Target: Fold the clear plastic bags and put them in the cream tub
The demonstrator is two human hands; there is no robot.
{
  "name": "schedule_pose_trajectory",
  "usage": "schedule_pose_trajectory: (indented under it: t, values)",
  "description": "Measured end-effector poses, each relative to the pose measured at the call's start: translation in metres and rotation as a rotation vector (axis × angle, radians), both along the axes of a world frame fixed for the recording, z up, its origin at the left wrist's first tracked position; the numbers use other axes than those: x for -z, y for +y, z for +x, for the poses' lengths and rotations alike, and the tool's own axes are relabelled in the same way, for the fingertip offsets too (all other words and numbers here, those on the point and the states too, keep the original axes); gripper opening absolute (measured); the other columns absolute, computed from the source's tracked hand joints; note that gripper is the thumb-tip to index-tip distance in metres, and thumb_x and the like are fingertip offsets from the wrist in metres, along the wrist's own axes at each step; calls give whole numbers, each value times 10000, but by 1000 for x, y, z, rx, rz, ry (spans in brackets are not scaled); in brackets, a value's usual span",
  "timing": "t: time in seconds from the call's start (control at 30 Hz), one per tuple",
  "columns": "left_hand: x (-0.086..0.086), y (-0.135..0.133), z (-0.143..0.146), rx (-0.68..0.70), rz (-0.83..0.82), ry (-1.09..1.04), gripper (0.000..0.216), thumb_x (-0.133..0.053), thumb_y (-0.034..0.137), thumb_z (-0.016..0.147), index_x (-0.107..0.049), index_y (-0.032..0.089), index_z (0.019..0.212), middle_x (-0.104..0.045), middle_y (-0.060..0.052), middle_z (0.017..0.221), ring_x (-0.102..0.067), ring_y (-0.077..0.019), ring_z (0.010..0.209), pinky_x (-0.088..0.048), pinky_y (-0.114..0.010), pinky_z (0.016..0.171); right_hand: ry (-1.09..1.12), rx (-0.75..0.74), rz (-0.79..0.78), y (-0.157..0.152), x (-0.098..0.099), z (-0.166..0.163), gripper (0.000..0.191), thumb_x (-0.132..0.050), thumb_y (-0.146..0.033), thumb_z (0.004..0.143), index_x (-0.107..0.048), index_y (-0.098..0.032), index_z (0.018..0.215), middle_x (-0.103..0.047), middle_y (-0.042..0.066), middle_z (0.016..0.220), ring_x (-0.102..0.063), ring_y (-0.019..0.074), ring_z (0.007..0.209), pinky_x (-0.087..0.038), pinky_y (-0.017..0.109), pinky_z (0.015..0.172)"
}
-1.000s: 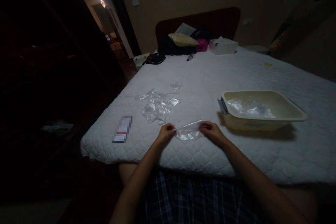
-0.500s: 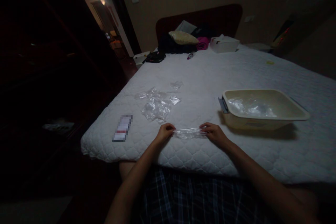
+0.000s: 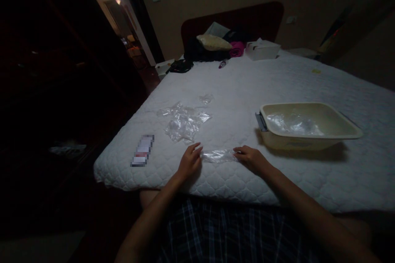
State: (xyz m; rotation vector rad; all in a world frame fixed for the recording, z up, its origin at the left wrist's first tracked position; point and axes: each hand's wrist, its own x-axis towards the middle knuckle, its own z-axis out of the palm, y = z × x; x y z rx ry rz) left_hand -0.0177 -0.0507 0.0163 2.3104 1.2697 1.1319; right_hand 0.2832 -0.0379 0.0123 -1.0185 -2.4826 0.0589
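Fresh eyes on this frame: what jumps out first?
At the near edge of the white quilted bed, the left hand and right hand touch opposite ends of a small clear plastic bag lying between them. To the right sits a cream rectangular plastic tub with clear plastic inside. Beyond the left hand lies a pile of crumpled clear plastic bags.

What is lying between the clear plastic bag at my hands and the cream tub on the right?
Nothing visible. Only bare quilted mattress separates the plastic bag from the tub; the right hand touches the bag's tub-side end, the left hand its other end.
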Motion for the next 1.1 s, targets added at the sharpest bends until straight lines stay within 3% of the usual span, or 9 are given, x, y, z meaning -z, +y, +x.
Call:
schedule_pose_trajectory:
  t: [0.17, 0.27, 0.37, 0.53, 0.63, 0.77, 0.93, 1.03, 1.1]
  values:
    - [10, -23, 6, 247, 218, 472, 408, -434, 162, 815, -436, 135, 1222, -422, -158, 1312, -320, -265, 1261, -346, -476, 987, 156, 16, -120, 1, 4, 3, 250, -477, -143, 791, -665, -228, 933, -654, 73, 999, -593, 191, 847, -485, 329, 709]
    - [19, -26, 7, 254, 228, 557, 395, -421, 169, 821, -445, 118, 1212, -453, -159, 1287, -330, -260, 1257, -333, -471, 1001, 414, 216, -252, 2, 4, 3, 247, -461, -168, 783, -659, -201, 928, -674, 56, 894, -619, 175, 784, -501, 321, 699]
    - [24, -25, 7, 232, 220, 573, 398, -427, 176, 817, -449, 119, 1211, -450, -158, 1291, -335, -261, 1254, -323, -479, 1006, 533, 409, -208, -2, -8, -7, 280, -429, -222, 809, -619, -168, 1007, -666, 70, 907, -624, 180, 778, -506, 331, 710]
    - [23, -25, 7, 234, 204, 552, 406, -441, 178, 809, -451, 131, 1213, -426, -156, 1313, -324, -268, 1261, -314, -497, 1005, 197, 171, -20, -23, -24, -42, 383, -389, -269, 865, -494, -138, 1209, -528, 128, 1226, -469, 221, 1145, -379, 395, 965]
    - [23, -26, 6, 239, 177, 486, 404, -438, 169, 817, -449, 144, 1220, -432, -146, 1312, -320, -250, 1266, -321, -487, 1004, -11, 120, -49, -31, -8, -55, 555, -395, -420, 859, -359, -109, 1317, -370, 159, 1359, -323, 251, 1262, -291, 443, 1024]
    - [23, -26, 2, 253, 49, 322, 377, -449, 197, 834, -472, 198, 1210, -465, -104, 1293, -363, -213, 1245, -307, -477, 1015, -136, 93, -114, -29, 19, -52, 630, -312, -510, 864, -283, -120, 1358, -295, 137, 1402, -226, 234, 1306, -219, 433, 1060]
    - [15, -19, 3, 120, -167, 8, 247, -453, 228, 847, -592, 193, 1048, -596, -92, 1127, -540, -197, 1069, -432, -411, 920, -167, 94, -134, -27, 22, -49, 654, -270, -532, 867, -262, -110, 1367, -257, 136, 1417, -186, 226, 1319, -187, 417, 1074]
    - [7, -17, 6, 2, -25, 47, 268, -455, 219, 843, -569, 179, 1082, -574, -104, 1157, -509, -209, 1104, -430, -411, 920, -186, 102, -150, -29, 16, -51, 653, -248, -531, 872, -269, -102, 1364, -247, 142, 1418, -178, 226, 1321, -182, 421, 1075]
    - [4, -18, 8, 55, 94, 223, 322, -467, 214, 832, -527, 179, 1147, -512, -104, 1243, -406, -233, 1207, -363, -453, 979, -191, 96, -163, -30, 13, -51, 652, -243, -531, 873, -271, -101, 1363, -239, 142, 1420, -169, 227, 1323, -178, 426, 1076]
